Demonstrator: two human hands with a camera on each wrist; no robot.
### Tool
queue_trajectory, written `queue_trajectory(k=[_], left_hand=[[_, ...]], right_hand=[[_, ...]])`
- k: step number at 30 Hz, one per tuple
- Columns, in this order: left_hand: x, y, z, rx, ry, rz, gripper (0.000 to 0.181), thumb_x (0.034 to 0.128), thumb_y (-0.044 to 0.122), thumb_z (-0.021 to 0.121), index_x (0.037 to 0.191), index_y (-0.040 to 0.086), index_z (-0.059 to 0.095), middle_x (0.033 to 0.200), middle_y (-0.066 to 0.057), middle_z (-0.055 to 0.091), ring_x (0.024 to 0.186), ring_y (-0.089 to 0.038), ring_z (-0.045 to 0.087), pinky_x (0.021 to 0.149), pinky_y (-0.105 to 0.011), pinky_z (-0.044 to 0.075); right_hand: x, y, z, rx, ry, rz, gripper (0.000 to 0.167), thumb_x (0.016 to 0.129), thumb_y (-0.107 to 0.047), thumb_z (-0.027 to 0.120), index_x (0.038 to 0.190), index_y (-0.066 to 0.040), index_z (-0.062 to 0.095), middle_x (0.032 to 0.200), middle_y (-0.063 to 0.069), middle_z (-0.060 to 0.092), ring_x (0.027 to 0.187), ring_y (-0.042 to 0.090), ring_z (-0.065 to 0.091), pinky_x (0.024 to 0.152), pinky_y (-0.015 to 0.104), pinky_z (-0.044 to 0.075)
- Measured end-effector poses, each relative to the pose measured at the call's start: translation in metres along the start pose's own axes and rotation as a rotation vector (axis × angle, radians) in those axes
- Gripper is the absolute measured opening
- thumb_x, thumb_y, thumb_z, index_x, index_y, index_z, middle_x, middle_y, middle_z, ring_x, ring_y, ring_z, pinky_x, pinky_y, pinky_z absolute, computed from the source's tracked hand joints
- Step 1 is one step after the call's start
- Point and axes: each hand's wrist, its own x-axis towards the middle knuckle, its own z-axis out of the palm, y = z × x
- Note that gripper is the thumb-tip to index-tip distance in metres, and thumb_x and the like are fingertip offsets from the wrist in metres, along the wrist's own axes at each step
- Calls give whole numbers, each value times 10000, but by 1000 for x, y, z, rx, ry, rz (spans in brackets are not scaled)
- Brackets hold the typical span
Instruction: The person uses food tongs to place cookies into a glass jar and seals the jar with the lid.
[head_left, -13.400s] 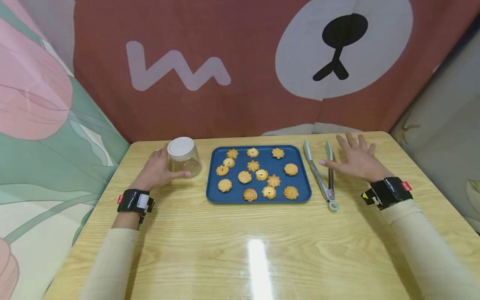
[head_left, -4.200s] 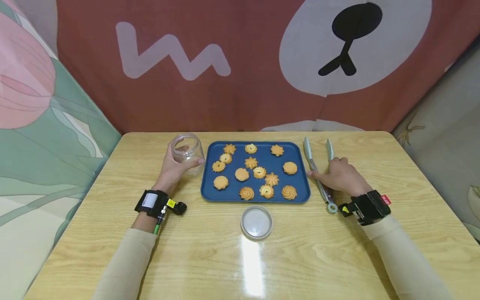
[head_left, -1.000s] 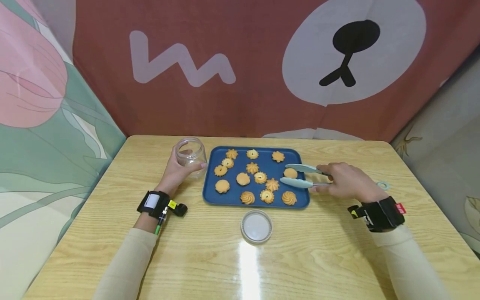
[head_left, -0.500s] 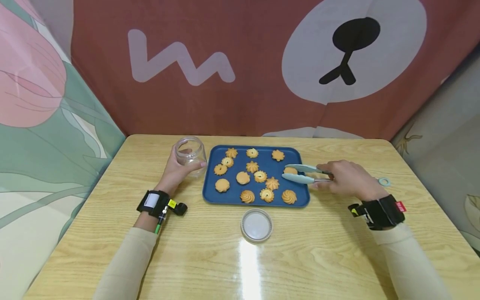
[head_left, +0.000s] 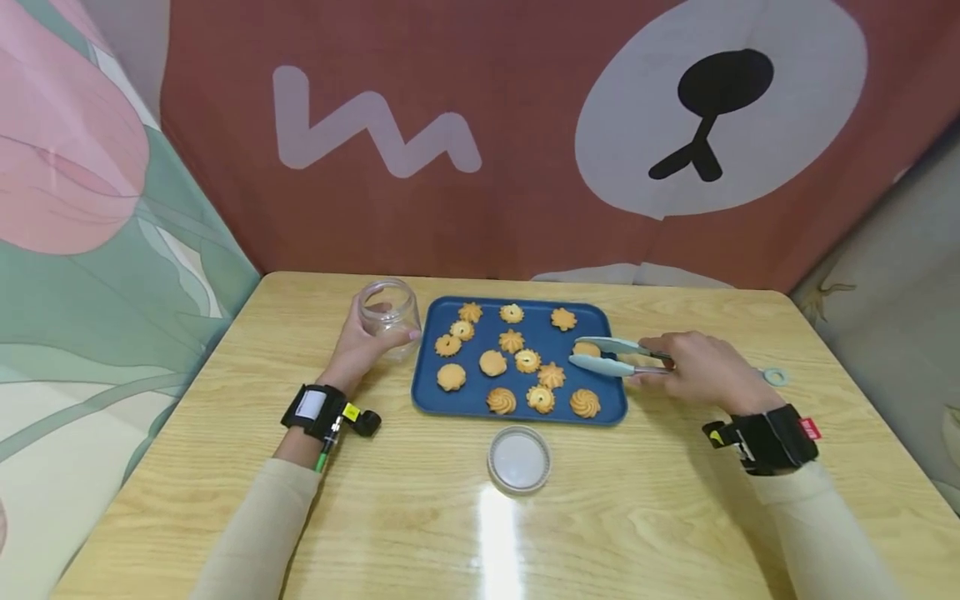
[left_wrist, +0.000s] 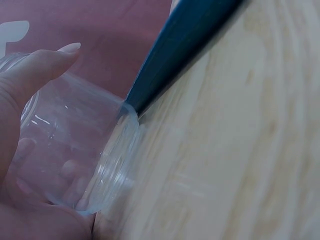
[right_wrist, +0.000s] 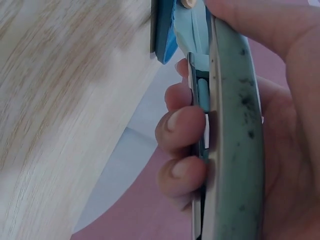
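Observation:
My left hand (head_left: 358, 348) grips a clear open-topped jar (head_left: 392, 321) beside the tray's left edge; in the left wrist view the jar (left_wrist: 75, 135) shows nothing inside. With my right hand (head_left: 697, 367) I hold kitchen tongs (head_left: 611, 367), fingers curled round the handles. The pale blue tong tips lie on either side of a round cookie (head_left: 587, 349) at the right of the blue tray (head_left: 427, 400). That cookie is partly hidden by the upper tip. In the right wrist view, the green tong handle (right_wrist: 237, 125) sits between thumb and fingers.
Several more cookies (head_left: 492, 363) of different shapes are spread over the tray. A round jar lid (head_left: 519, 460) lies inside up on the wooden table (head_left: 420, 517), just in front of the tray. A printed cloth (head_left: 510, 217) hangs behind the table.
Earlier, the lid came off the jar and went onto the table, and my right hand took up the tongs. Over the last second the tong tips have drawn closer together around the cookie.

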Motion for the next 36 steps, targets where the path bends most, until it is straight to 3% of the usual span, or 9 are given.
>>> queue_trajectory(k=[5, 14, 23, 25, 29, 32, 36], left_hand=[[0, 3, 1, 9, 2, 12, 1056, 804, 284, 936, 1598, 403, 250, 1600, -158, 403, 1451, -343, 416, 1233, -539, 319], [0, 9, 0, 30, 9, 14, 1049, 788, 315, 948, 1591, 414, 280, 1591, -140, 429, 1446, -351, 415, 1231, -567, 313], [-1, 6, 6, 23, -8, 6, 1049, 786, 324, 947, 1586, 423, 275, 1598, -123, 421, 1456, -342, 418, 1226, -551, 323], [-1, 6, 6, 21, -5, 11, 1046, 793, 318, 943, 1589, 421, 271, 1603, -125, 417, 1459, -343, 413, 1228, -553, 318], [-2, 6, 6, 16, 4, 19, 1046, 801, 296, 937, 1595, 412, 266, 1604, -133, 416, 1456, -346, 415, 1226, -556, 320], [-2, 4, 4, 15, 7, 21, 1038, 802, 296, 935, 1593, 407, 272, 1599, -144, 417, 1445, -345, 426, 1221, -551, 332], [-3, 1, 2, 14, 12, 22, 1025, 803, 294, 934, 1588, 399, 282, 1594, -163, 413, 1435, -346, 436, 1220, -542, 338]], right_hand=[[1, -1, -1, -5, -1, -7, 598, 920, -430, 805, 1356, -40, 678, 811, -7, 641, 694, 134, 506, 574, 289, 368], [8, -7, -5, -16, 27, -18, 635, 927, -468, 788, 1378, -35, 672, 835, -7, 671, 721, 134, 534, 608, 303, 399], [12, -16, -12, -30, 66, -63, 626, 929, -502, 776, 1363, -60, 690, 801, -26, 628, 696, 119, 505, 612, 300, 385], [16, -20, -15, -38, 79, -73, 627, 929, -497, 777, 1367, -56, 689, 823, -4, 655, 698, 130, 527, 608, 312, 406], [25, -30, -20, -37, 84, -81, 641, 933, -482, 779, 1387, -42, 674, 1028, 104, 768, 827, 212, 671, 669, 406, 539], [31, -37, -23, -37, 91, -96, 649, 935, -477, 778, 1398, -37, 665, 1208, 168, 766, 957, 274, 725, 760, 483, 589], [40, -45, -26, -46, 100, -130, 640, 941, -472, 771, 1406, -46, 661, 1280, 181, 746, 1031, 319, 734, 822, 525, 595]])
